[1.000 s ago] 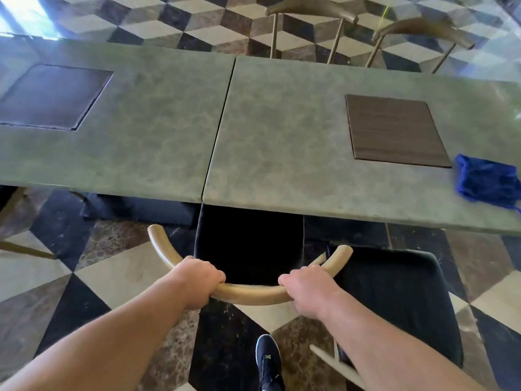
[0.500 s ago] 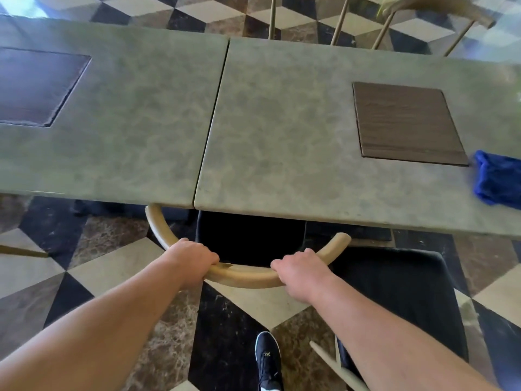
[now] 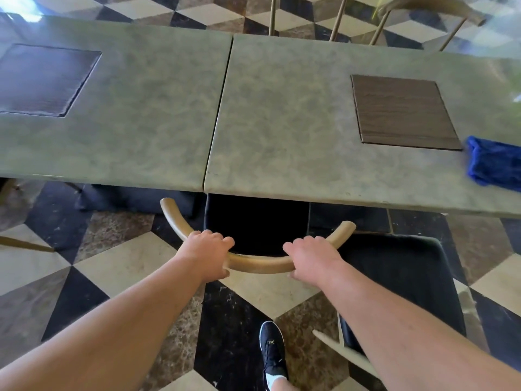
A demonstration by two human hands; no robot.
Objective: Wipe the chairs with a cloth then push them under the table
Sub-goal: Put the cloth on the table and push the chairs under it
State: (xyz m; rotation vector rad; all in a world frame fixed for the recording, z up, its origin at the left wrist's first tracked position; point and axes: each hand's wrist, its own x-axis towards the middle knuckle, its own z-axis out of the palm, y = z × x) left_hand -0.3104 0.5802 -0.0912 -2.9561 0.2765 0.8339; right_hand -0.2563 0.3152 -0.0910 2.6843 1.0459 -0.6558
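Both hands on the chair's curved back rail, seat partly under the table's near edge.

The left hand (image 3: pixel 208 253) and right hand (image 3: pixel 311 256) each have fingers curled closed around the wooden back rail (image 3: pixel 260 263) of the chair (image 3: pixel 256 224), one on either side of its middle, about equally near. The rail's long axis runs left to right, parallel to the near edge of the table (image 3: pixel 282 122), and its two ends curve forward toward that edge. The dark seat lies straight ahead of the fingers, its front part hidden below the tabletop close to the seam between the two slabs. The push looks nearly done; any last travel would go straight forward. The blue cloth (image 3: pixel 494 165) lies at the table's right edge, well apart from both hands. A second chair (image 3: pixel 400 280) stands just to the right, not yet tucked in.
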